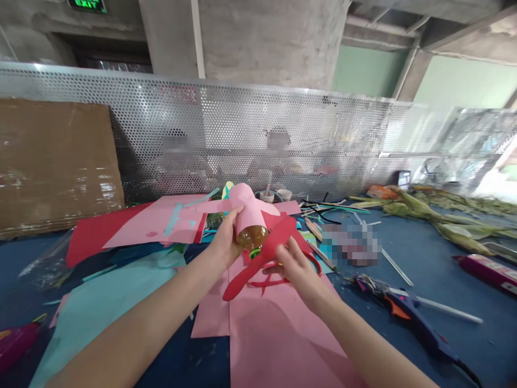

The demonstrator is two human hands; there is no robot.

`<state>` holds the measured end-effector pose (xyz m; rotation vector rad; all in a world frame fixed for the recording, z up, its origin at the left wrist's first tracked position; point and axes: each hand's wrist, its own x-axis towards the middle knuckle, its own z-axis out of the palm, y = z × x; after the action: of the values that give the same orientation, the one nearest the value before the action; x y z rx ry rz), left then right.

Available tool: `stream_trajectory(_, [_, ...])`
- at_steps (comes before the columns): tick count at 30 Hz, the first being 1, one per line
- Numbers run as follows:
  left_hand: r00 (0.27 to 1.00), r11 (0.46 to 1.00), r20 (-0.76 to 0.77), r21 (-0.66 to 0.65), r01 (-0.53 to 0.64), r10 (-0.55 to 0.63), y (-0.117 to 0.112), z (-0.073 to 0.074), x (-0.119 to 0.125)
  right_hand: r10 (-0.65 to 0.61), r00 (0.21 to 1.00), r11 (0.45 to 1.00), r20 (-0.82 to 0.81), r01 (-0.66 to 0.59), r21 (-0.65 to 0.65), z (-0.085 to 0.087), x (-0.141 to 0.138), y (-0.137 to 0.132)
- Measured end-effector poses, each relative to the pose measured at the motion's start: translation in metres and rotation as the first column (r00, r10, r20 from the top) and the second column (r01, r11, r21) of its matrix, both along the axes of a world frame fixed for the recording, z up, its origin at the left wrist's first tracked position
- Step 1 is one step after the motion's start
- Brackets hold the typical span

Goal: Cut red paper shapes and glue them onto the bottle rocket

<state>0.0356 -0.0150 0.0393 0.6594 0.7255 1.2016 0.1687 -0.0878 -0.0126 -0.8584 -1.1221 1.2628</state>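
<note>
My left hand (226, 237) is closed around a plastic bottle (251, 237) wrapped in pink paper, with pink wing-like pieces at its sides. Its amber-tinted neck end faces toward me, and a green ring shows there. In front of that neck sits a red paper propeller (262, 258), slanting from upper right to lower left. My right hand (297, 269) has its bent fingers at the propeller's right edge, seemingly gripping it; some fingertips are hidden or blurred. Below and behind this hand lie red-handled scissors (315, 262), partly covered.
Pink sheets (278, 334) and a light blue sheet (121, 302) spread over the blue table. A glue gun (416, 315) with a cord lies at right, near corn husks (436, 215). Behind stand a perforated metal screen (242, 118) and cardboard (56, 161). Two blurred people show through the screen.
</note>
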Motion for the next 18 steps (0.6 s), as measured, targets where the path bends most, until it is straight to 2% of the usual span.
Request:
stream_trajectory(4, [0.992,0.993,-0.063,-0.034,0.111,-0.113,0.007,0.001,-0.008,-0.069,0.961,0.962,-0.268,-0.007,-0.272,-0.001,0.007,0.01])
stream_trajectory(7, [0.972,0.981,-0.137,-0.081,0.178,-0.188,0.009,-0.002,-0.01,-0.127,0.944,0.912,-0.306,-0.01,-0.41,-0.005,0.01,0.017])
stream_trajectory(9, [0.958,0.974,-0.188,-0.1,0.202,-0.218,0.007,-0.007,-0.009,-0.093,0.955,0.902,-0.283,-0.04,-0.43,-0.009,0.009,0.017])
stream_trajectory(13, [0.909,0.948,-0.277,-0.149,0.281,-0.312,0.003,-0.015,-0.006,0.021,0.971,0.922,-0.237,-0.111,-0.371,-0.014,0.003,0.011])
stream_trajectory(16, [0.858,0.914,-0.321,-0.188,0.358,-0.402,0.004,-0.018,-0.008,-0.003,0.988,0.931,-0.156,-0.054,-0.36,-0.017,0.0,0.008])
stream_trajectory(18, [0.853,0.915,-0.333,-0.167,0.366,-0.402,0.007,-0.02,-0.011,-0.018,0.994,0.934,-0.111,-0.023,-0.356,-0.019,0.0,0.009])
